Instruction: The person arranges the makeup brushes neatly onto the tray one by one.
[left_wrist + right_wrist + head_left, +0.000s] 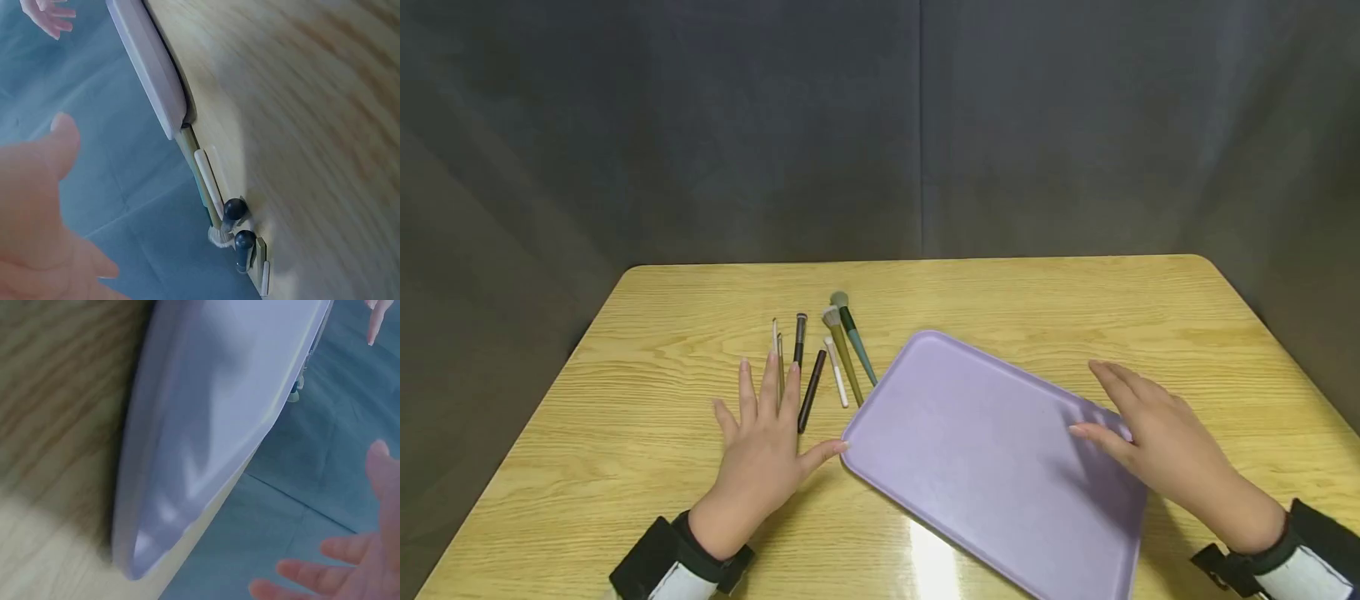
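Observation:
My left hand [758,467] is held with fingers spread above the table, between the brushes and the tray's left corner; its thumb overlaps that corner in the head view. The left wrist view shows the hand [37,212] raised off the wood. My right hand [1165,446] hovers over the right end of the purple tray [985,458], fingers extended and holding nothing. Beyond the left fingers lie a dark pen-like stick [812,392], a white-handled brush [837,373], an olive brush [846,358], a teal brush [858,346] and a black brush [800,337].
The wooden table [587,433] runs back to a dark grey curtain [775,133]. Two thin sticks, one pale [775,333], one olive [780,358], lie left of the black brush. The tray sits at a slant, its left corner close to the brush handles.

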A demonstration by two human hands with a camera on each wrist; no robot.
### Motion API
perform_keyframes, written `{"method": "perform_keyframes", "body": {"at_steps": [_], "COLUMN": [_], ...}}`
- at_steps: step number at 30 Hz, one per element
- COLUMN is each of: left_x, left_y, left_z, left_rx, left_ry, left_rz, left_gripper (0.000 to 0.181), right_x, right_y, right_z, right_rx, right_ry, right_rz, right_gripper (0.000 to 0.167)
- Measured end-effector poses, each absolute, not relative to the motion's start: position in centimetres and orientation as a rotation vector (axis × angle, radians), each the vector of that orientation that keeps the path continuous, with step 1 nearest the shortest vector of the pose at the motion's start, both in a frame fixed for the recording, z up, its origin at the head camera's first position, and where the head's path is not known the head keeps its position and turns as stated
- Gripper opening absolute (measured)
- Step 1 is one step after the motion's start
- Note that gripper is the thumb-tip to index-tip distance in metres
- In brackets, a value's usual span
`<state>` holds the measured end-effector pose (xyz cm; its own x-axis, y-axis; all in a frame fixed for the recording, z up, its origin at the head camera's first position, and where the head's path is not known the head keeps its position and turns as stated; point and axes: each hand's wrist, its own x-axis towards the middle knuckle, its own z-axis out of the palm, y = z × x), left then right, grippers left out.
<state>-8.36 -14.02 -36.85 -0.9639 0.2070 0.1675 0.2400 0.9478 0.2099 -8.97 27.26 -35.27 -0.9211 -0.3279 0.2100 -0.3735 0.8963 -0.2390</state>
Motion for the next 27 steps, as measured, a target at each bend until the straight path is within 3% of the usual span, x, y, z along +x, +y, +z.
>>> {"method": "perform_keyframes", "body": {"at_steps": [9, 16, 27], "left_x": [-8.4, -8.3, -8.2], "left_y": [-14.0, -14.3, -14.5], "left_z": [-37.1, -37.3, -37.6], "left_rx": [-0.322, -0.325, -0.292], "left_ry": [-2.939, -2.909, -2.872], "left_rz": [-0.56, -0.591, -0.569], "left_gripper": [0.087, 0.082, 0.077], "right_x": [-7.7, -6.5, -5.5], "right_y": [29.5, 31.6, 31.4], "right_z": [-35.5, -37.1, -39.2], "right_rx": [0.185, -0.005, -0.032], "right_ry": [-3.148, -3.445, -3.485], "right_rz": [0.5, 0.485, 0.692], "right_gripper": [0.045, 0.048, 0.041]}}
